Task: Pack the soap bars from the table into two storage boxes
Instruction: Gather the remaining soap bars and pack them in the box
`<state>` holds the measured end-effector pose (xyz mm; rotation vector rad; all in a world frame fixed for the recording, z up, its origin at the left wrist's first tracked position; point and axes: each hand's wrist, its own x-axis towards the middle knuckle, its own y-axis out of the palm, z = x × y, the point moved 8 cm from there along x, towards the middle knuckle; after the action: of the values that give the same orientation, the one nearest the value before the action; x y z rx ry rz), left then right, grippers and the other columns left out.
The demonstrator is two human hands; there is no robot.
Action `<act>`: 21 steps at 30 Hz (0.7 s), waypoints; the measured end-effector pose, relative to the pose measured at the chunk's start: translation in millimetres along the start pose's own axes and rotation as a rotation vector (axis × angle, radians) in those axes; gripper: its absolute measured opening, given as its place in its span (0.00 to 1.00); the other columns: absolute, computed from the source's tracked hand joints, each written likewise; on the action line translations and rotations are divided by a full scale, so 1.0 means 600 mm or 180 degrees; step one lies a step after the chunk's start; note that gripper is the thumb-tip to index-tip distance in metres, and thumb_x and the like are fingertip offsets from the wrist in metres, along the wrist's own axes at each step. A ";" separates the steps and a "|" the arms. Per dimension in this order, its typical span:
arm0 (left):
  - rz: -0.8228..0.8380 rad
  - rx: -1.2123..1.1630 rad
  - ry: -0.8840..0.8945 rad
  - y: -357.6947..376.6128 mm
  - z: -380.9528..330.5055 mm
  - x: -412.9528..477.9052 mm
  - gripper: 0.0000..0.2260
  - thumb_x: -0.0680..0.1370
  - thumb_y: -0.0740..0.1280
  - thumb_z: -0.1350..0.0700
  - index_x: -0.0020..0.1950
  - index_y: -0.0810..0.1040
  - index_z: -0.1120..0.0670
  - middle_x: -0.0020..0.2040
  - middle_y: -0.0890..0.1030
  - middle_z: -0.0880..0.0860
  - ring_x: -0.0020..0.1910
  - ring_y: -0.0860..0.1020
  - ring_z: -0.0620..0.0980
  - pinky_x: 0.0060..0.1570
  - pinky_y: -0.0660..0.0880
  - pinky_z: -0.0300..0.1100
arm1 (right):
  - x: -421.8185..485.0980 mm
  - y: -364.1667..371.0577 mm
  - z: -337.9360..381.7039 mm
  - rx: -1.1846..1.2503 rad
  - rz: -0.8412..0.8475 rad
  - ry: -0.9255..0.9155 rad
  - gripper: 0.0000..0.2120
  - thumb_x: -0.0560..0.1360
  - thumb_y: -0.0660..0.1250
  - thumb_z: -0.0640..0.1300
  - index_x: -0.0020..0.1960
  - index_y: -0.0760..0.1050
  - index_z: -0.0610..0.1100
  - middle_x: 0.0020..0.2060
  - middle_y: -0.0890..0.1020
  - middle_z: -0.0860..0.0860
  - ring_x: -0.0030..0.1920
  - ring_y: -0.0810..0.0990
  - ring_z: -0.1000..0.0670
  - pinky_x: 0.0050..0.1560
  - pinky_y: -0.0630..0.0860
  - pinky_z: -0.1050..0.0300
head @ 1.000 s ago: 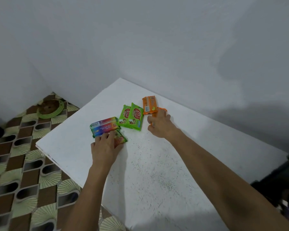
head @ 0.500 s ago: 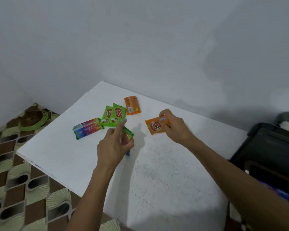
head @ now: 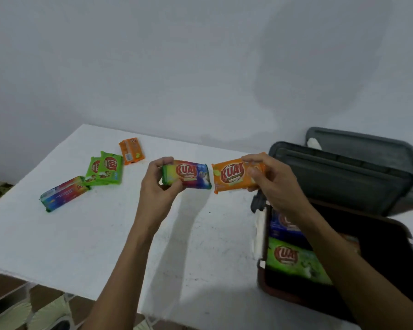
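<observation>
**A bar in each hand, beside the open box**

My left hand (head: 157, 186) gripped a rainbow-wrapped soap bar (head: 191, 173) by its left end, thumb below and fingers curled over the top. My right hand (head: 274, 184) pinched an orange soap bar (head: 234, 173) by its right end. Both bars were held up off the white table (head: 81, 234), end to end and nearly touching, labels facing me.

Below my right forearm stood the open storage box (head: 386, 244), dark inside. A green bar (head: 293, 260) lay flat in it at the near left, and a blue bar (head: 281, 225) just behind it, partly hidden by my wrist. Behind the box stood grey plastic pieces (head: 343, 179) — lids or a second box, I could not tell.

Four bars lay on the table to the left — two overlapping green bars (head: 105, 171), an orange one (head: 132, 151) just behind them, and a rainbow one (head: 63, 196) nearest the left edge.
</observation>
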<state>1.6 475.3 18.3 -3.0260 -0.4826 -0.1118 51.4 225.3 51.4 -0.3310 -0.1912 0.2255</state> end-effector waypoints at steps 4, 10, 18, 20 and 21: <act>0.0388 -0.0349 0.0083 0.085 -0.024 -0.029 0.20 0.76 0.65 0.70 0.63 0.70 0.52 0.59 0.77 0.51 0.56 0.80 0.50 0.47 0.81 0.45 | -0.064 -0.082 -0.002 0.0117 -0.0275 0.0025 0.10 0.80 0.63 0.39 0.58 0.78 0.47 0.55 0.79 0.47 0.50 0.82 0.50 0.43 0.81 0.59; 0.0777 -0.0419 0.0094 0.204 -0.035 -0.070 0.21 0.76 0.64 0.71 0.64 0.71 0.51 0.59 0.77 0.50 0.55 0.80 0.46 0.46 0.80 0.41 | -0.155 -0.207 -0.016 -0.0155 -0.0704 0.0063 0.10 0.80 0.63 0.39 0.57 0.79 0.49 0.54 0.81 0.48 0.52 0.81 0.53 0.45 0.78 0.64; 0.1113 -0.0320 0.0049 0.306 -0.025 -0.116 0.22 0.76 0.63 0.71 0.64 0.70 0.49 0.60 0.77 0.52 0.54 0.79 0.45 0.45 0.80 0.39 | -0.250 -0.320 -0.067 -0.0534 -0.1132 0.0560 0.11 0.80 0.63 0.41 0.59 0.78 0.50 0.57 0.80 0.51 0.57 0.79 0.57 0.51 0.79 0.63; 0.1152 -0.0292 -0.0005 0.318 -0.020 -0.124 0.20 0.77 0.64 0.68 0.64 0.70 0.49 0.60 0.77 0.51 0.53 0.79 0.42 0.42 0.79 0.37 | -0.263 -0.325 -0.085 -0.0485 -0.1066 0.0734 0.10 0.80 0.62 0.42 0.60 0.77 0.50 0.55 0.79 0.53 0.53 0.81 0.54 0.48 0.82 0.59; 0.1154 -0.0273 -0.0028 0.322 -0.019 -0.128 0.20 0.78 0.64 0.67 0.64 0.69 0.48 0.60 0.76 0.49 0.53 0.79 0.41 0.40 0.79 0.35 | -0.268 -0.327 -0.094 -0.0503 -0.1052 0.0802 0.10 0.80 0.62 0.42 0.60 0.76 0.50 0.54 0.79 0.53 0.53 0.81 0.54 0.46 0.82 0.59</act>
<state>-11.4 267.8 11.4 -3.1375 0.0771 -0.0986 -53.3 -12.4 42.5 -0.4748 -0.0125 -0.1590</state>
